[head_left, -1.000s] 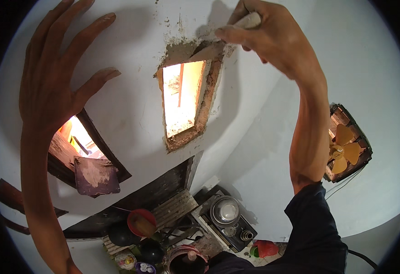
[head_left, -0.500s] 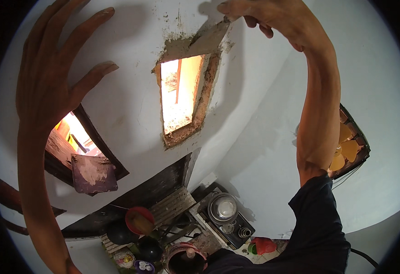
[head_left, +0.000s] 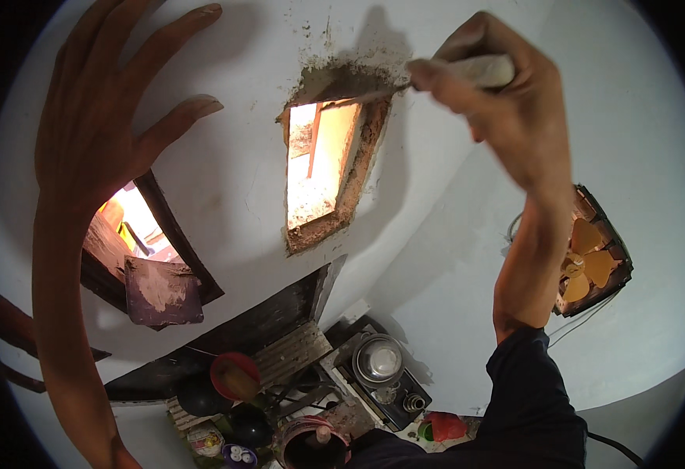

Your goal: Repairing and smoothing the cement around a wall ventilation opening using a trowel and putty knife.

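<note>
The left hand [head_left: 104,125] is spread flat against the white wall [head_left: 233,180], fingers wide apart, holding nothing. Below it sits a dark-framed window [head_left: 151,258]. Toward the middle, a rough opening [head_left: 323,168] cut through the wall shows raw brick edges and wet mortar [head_left: 342,82] along its top edge. The right hand [head_left: 499,109] is closed around the pale handle of a trowel [head_left: 405,86], whose blade touches the mortar. At the wall's right edge hangs a fan [head_left: 589,262].

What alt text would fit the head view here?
The right hand holds a trowel against wet mortar at the top edge of a small rough wall opening. The left hand is spread open against the white wall. A stove with a steel pot stands far below.
</note>
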Tool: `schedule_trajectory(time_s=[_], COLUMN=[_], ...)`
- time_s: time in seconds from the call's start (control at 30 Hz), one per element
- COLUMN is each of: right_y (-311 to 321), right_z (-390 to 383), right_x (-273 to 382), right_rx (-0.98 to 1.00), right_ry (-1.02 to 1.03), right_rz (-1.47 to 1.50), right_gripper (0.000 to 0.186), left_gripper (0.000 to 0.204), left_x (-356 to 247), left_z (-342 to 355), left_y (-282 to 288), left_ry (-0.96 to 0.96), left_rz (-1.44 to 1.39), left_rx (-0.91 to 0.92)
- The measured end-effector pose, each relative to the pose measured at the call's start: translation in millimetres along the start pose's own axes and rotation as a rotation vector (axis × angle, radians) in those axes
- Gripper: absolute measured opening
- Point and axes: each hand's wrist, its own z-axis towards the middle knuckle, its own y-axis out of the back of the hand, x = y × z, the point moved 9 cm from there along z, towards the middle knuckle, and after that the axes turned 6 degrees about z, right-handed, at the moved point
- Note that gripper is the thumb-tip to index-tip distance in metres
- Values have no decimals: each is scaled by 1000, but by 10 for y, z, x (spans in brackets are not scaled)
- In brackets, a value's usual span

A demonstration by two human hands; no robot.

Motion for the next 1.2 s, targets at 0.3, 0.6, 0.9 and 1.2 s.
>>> schedule_trajectory(time_s=[0.3,0.6,0.9,1.2], right_y=[-372,-266,-57,391], right_z=[-292,97,624,275], right_x=[103,63,330,219], right_rx=[-173,-84,7,-276], right_ry=[-52,-85,-63,62], right_rz=[-123,-98,-87,-70], right_gripper=[36,29,27,23], left_gripper=[70,70,69,64], left_x=[-65,-5,-24,-33], left_z=[84,37,53,50], left_y=[74,64,59,102], left_ry=[35,11,44,-2], left_rz=[68,109,96,94], left_rx=[63,106,117,-38])
